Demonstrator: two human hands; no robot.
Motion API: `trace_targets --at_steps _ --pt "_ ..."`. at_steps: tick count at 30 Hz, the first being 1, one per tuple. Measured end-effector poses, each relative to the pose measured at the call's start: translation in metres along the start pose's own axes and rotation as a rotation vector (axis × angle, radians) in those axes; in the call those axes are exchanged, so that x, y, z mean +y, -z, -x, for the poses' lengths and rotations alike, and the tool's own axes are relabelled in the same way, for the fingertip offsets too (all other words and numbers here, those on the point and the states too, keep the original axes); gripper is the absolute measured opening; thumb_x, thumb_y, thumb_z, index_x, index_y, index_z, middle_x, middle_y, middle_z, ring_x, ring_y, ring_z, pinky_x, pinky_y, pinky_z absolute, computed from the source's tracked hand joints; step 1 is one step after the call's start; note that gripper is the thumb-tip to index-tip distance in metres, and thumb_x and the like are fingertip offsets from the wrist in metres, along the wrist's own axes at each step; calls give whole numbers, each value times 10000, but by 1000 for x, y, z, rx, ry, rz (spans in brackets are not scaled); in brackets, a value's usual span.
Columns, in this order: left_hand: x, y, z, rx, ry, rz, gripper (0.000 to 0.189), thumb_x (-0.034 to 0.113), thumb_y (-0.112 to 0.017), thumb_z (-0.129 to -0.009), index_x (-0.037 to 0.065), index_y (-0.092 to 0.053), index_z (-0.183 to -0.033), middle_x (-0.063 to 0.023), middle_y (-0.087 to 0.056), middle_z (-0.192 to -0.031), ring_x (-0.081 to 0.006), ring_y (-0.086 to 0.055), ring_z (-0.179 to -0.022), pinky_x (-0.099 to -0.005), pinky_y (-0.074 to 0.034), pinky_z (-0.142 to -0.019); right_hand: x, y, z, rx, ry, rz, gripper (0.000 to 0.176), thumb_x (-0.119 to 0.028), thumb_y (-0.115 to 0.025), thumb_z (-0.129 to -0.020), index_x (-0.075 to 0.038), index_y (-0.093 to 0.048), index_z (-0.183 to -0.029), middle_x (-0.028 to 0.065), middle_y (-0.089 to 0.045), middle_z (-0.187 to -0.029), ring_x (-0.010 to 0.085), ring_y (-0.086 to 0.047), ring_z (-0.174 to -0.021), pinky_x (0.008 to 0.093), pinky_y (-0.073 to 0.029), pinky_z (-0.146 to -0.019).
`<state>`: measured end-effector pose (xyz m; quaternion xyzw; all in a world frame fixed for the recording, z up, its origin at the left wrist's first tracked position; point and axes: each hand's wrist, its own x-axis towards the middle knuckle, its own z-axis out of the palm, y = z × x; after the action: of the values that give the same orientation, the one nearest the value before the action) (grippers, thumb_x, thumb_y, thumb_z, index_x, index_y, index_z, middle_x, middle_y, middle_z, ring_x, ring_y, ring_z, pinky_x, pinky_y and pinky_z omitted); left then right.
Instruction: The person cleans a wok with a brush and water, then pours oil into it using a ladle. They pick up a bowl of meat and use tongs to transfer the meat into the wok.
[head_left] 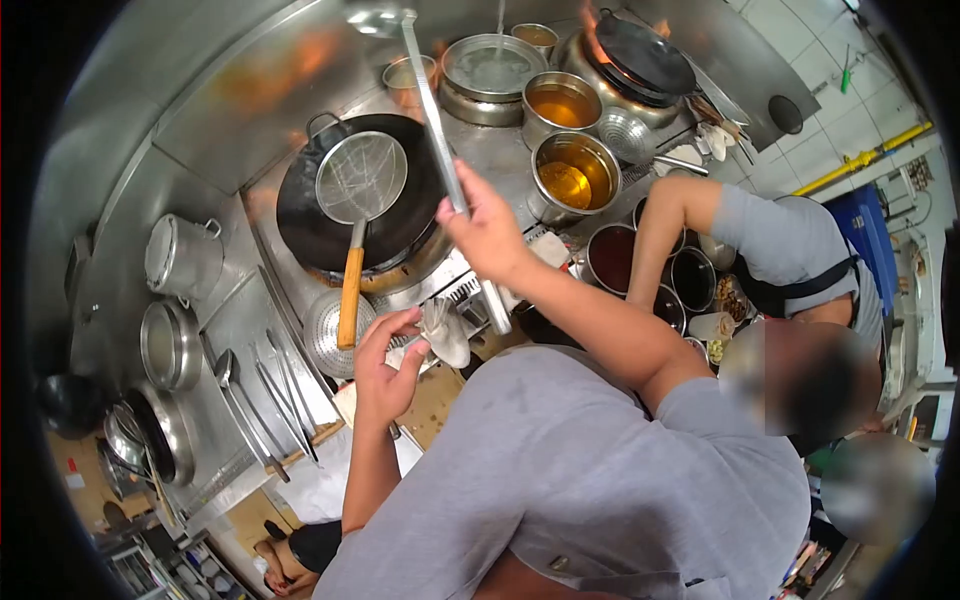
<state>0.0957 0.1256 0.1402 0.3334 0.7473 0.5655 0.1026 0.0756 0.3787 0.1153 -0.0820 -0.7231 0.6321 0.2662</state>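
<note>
Head cam: R hand (482, 225) grasping long metal ladle (432, 115) approx. mid-handle, fingers wrapped; bowl out beyond R hand at top edge of view, butt end running back toward wearer, past R wrist. L hand (388, 368) lower & to L, fingers half-curled, tips at pale cloth (448, 338); can't tell if pinching it or only against it. Wok (293, 215) ahead of L hand, L of R hand; wire strainer (362, 178) lies across it, wooden handle (350, 298) pointing back toward L hand. Perforated metal disc (328, 335) just L of L hand, partly under that handle. Tongs (288, 395) + other long utensils farther L, on metal counter (235, 300). Front pot (552, 210) w/ amber liquid just R of & beyond R hand; 2nd pot (538, 128), sim. liquid, behind it. Co-worker's forearm (652, 250) well R of R hand, reaching down among containers (589, 262); co-worker's hand hard to make out.
</note>
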Motion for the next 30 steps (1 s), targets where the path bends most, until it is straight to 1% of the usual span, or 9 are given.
trace_targets --at_steps 1,4,5,6,8,17,21,23,30 --pt "-10 -2 -1 23 16 -26 344 66 -749 -884 -22 -695 -1212 -131 -708 -1092 -215 -678 -948 -335 -537 -887 1 14 -6 130 117 108 617 6 -617 -981 25 -422 -1566 25 -644 -1146 101 -584 -994 265 -508 -911" --pt "-29 -4 -1 26 131 -22 312 46 -733 -894 -16 -700 -1198 -120 -710 -1107 -204 -673 -943 -326 -533 -885 17 70 -26 229 -229 395 627 17 -621 -940 50 -449 -1541 115 -702 -1123 179 -652 -972 300 -526 -922" --pt "-36 -5 -1 36 139 -8 289 24 -723 -901 -11 -703 -1187 -112 -711 -1105 -189 -670 -941 -313 -532 -881 75 92 -37 367 42 624 610 9 -631 -932 51 -477 -1521 177 -718 -1163 259 -696 -983 340 -544 -910" --pt "-43 -6 -1 32 135 -3 289 24 -723 -901 -11 -703 -1187 -112 -711 -1105 -189 -670 -941 -313 -532 -881 66 109 -39 352 -80 626 624 -66 -593 -925 70 -459 -1518 330 -676 -1248 466 -663 -1178 463 -527 -1013" --pt "-57 -9 -2 68 201 10 283 13 -722 -900 -9 -704 -1182 -109 -711 -1099 -184 -668 -939 -310 -532 -880 58 137 -46 340 -333 664 633 -47 -590 -886 69 -483 -1499 334 -679 -1233 470 -661 -1176 463 -526 -1012" --pt "-98 -23 -27 141 263 -5 277 34 -705 -929 -8 -684 -1202 -106 -707 -1105 -176 -678 -924 -308 -545 -863 89 223 -69 255 -495 749 443 -30 -590 -815 85 -644 -1239 302 -725 -1091 417 -708 -1086 427 -540 -947" --pt "-108 -22 -48 134 126 -336 377 76 -711 -910 -14 -649 -1271 -187 -659 -1247 -325 -648 -1108 -411 -506 -1001 93 236 -83 262 -576 693 358 -40 -618 -812 81 -673 -1144 261 -735 -957 391 -734 -868 451 -572 -802" --pt "-111 -24 -55 146 14 -521 446 94 -717 -900 -15 -627 -1323 -222 -631 -1332 -382 -616 -1205 -451 -478 -1065 120 260 -96 186 -685 398 199 46 -550 -851 47 -633 -1031 104 -604 -674 187 -553 -488 344 -482 -465" --pt "-124 -37 -57 -73 199 -714 727 142 -755 -873 -81 -461 -1501 -289 -417 -1595 -440 -381 -1500 -473 -340 -1235 82 295 -109 264 -839 -1022 72 31 -497 -967 32 -453 -910 85 -531 -783 121 -510 -536 231 -478 -474"
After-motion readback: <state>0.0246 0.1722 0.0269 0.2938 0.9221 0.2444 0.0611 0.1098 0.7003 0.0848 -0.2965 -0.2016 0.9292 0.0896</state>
